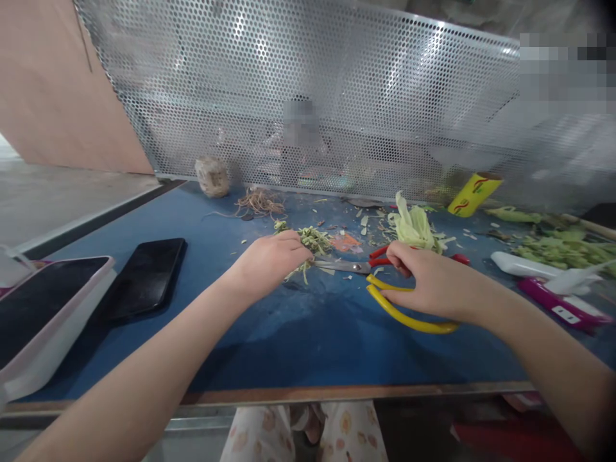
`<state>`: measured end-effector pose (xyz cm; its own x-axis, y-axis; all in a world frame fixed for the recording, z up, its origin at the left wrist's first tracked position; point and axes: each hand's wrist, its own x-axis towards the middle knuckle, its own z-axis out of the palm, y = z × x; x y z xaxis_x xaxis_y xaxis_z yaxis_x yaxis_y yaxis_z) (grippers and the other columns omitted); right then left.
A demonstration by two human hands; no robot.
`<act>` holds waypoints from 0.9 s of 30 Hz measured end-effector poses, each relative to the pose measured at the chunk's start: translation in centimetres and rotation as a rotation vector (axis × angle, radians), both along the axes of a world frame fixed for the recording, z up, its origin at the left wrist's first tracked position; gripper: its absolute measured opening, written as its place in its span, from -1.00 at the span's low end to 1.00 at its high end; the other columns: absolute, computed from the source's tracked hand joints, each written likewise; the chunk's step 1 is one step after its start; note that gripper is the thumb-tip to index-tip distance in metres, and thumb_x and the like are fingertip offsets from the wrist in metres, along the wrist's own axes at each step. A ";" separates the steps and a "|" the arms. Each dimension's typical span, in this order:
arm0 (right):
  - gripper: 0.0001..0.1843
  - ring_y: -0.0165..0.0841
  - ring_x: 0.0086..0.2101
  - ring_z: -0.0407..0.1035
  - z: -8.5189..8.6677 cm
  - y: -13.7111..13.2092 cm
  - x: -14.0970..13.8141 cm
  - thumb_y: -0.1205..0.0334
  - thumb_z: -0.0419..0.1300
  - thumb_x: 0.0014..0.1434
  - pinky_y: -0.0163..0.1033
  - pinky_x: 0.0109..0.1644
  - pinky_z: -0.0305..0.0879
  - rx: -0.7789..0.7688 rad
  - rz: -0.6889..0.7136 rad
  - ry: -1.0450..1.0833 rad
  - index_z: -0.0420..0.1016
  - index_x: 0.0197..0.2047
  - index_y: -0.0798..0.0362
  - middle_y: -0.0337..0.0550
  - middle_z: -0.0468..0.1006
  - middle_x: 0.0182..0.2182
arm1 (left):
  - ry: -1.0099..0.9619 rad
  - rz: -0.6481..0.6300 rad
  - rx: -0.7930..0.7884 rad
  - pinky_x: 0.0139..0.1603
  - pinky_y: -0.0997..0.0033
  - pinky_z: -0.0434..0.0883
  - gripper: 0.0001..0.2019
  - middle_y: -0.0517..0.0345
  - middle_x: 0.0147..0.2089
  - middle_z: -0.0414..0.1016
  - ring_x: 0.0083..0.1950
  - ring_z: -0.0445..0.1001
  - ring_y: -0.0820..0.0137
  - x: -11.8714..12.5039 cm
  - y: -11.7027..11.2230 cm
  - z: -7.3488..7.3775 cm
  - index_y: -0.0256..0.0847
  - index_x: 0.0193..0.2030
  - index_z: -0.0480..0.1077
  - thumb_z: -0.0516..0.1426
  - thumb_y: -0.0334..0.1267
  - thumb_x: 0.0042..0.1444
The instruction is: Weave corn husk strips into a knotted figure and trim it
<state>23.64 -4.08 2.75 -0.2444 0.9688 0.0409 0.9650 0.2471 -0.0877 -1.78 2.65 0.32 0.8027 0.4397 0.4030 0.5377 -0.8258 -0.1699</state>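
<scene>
My right hand grips a pair of scissors with one red and one yellow handle. Their metal blades point left and reach the fingertips of my left hand. That hand is closed, knuckles up, over a bunch of thin pale green plant strips. Some strips stick out beyond its fingers, and a few hang below near the blade tips; the part inside the grip is hidden. Just behind my right hand lies a clump of pale green leafy husks. Small cut scraps are scattered around the blades.
A black phone and another device in a pale case lie at left. Tangled brown strings and a twine roll sit behind. At right are a yellow packet, a purple power strip and green strips. A perforated metal screen closes the back.
</scene>
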 end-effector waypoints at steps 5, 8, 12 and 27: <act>-0.68 -0.47 -0.60 0.15 -0.1 0.3 0.0 -0.04 0.07 -0.05 -0.34 -0.53 -0.01 -0.007 0.010 -0.001 0.11 -0.42 0.02 -0.29 0.29 -0.55 | 0.038 0.001 0.037 -0.24 0.49 0.38 -0.79 0.06 -0.29 0.46 -0.16 0.35 0.38 0.0 -0.2 0.2 -0.22 -0.21 0.39 -0.03 -0.43 0.12; -0.67 -0.47 -0.61 0.15 -0.1 0.4 -0.2 -0.06 0.06 -0.03 -0.34 -0.54 -0.02 -0.029 0.011 -0.024 0.09 -0.43 0.02 -0.29 0.29 -0.56 | 0.046 -0.025 0.052 -0.20 0.44 0.39 -0.80 0.04 -0.23 0.45 -0.13 0.33 0.35 0.0 -0.2 0.3 -0.23 -0.21 0.40 -0.02 -0.44 0.11; -0.67 -0.46 -0.62 0.15 0.0 0.4 -0.8 -0.06 0.05 -0.03 -0.35 -0.55 -0.04 -0.040 -0.001 -0.043 0.07 -0.43 0.01 -0.31 0.28 -0.58 | 0.062 -0.034 0.059 -0.16 0.36 0.40 -0.80 0.01 -0.19 0.44 -0.11 0.32 0.31 0.2 -0.3 0.2 -0.26 -0.22 0.41 -0.02 -0.45 0.10; -0.69 -0.44 -0.61 0.19 -0.3 0.3 -1.7 -0.05 0.01 0.02 -0.34 -0.55 -0.05 -0.078 0.049 -0.003 0.09 -0.42 0.02 -0.28 0.34 -0.59 | -0.004 -0.080 0.073 -0.19 0.38 0.41 -0.77 0.02 -0.24 0.46 -0.17 0.32 0.35 0.3 -0.4 0.2 -0.27 -0.26 0.41 -0.08 -0.41 0.17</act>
<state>21.95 -3.79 2.42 -0.2920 0.9558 -0.0350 0.9521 0.2871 -0.1055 -1.46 2.21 0.50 0.8325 0.3436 0.4346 0.4712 -0.8516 -0.2294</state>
